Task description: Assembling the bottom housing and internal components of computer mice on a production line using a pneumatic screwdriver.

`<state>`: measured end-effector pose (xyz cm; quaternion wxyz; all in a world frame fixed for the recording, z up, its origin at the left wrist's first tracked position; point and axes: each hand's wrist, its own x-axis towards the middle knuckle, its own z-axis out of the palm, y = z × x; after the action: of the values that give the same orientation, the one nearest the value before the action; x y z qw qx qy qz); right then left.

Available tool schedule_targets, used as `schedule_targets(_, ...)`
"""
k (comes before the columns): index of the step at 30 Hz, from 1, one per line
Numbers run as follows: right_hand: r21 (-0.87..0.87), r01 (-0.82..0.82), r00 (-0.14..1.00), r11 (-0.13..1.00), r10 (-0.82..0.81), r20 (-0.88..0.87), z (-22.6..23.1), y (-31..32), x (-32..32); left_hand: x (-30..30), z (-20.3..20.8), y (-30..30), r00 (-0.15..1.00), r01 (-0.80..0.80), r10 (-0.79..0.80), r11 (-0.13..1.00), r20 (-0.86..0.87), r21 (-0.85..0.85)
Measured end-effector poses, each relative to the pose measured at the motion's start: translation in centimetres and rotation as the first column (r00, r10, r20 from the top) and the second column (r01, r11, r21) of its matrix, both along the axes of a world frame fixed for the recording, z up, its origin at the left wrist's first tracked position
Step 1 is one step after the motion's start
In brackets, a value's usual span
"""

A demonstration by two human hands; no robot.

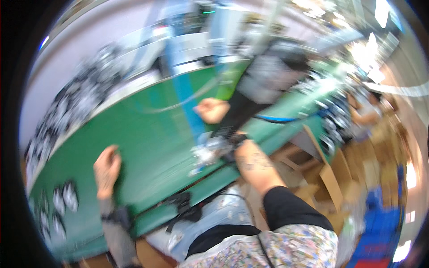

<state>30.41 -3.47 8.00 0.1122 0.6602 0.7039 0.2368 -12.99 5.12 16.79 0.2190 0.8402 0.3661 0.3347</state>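
The left hand [107, 167] lies flat and released on the green table [152, 134] near its front edge. The right hand [239, 147] reaches a blurred small grey part [210, 149] at the front edge; its grip cannot be told.

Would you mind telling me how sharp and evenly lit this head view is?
Head view: motion blur smears everything, the left hand and right hand included; the green table bends with the fisheye; windows upper right blow out into glare.

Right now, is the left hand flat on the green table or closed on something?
Flat and empty: the left hand lies palm down on the bare green table, fingers extended, nothing under it visible despite blur.
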Motion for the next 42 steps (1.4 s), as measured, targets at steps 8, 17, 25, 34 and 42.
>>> schedule_targets(8, 0.059, 0.299, 0.231, 0.953, -0.013, -0.973, 6.2, -2.0, -5.0, -2.8, -1.1, 1.0, 0.998, -0.060, 0.059, 0.989, 0.006, 0.136)
schedule_targets(17, -0.007, 0.287, 0.151, 0.958, -0.053, -0.987, 7.1, -1.8, -7.0, -11.0, -0.1, 1.5, 0.704, -0.649, 0.699, 0.704, -0.123, 0.289)
schedule_targets(25, -0.020, 0.191, 0.155, 0.981, -0.051, -0.987, 7.4, -1.8, -6.9, -17.6, 0.0, 2.0, 0.298, -0.941, 0.846, 0.338, -0.442, 0.012)
schedule_targets(34, -0.028, 0.080, 0.230, 0.996, -0.046, -0.972, 7.3, -1.8, -6.6, -10.6, -0.4, 1.5, 0.717, -0.611, 0.650, 0.760, -0.254, 0.220)
schedule_targets(42, -0.015, 0.049, 0.191, 0.999, -0.025, -0.981, 7.0, -1.8, -6.8, -10.7, -0.8, 0.9, 0.869, -0.463, 0.459, 0.886, -0.184, 0.022)
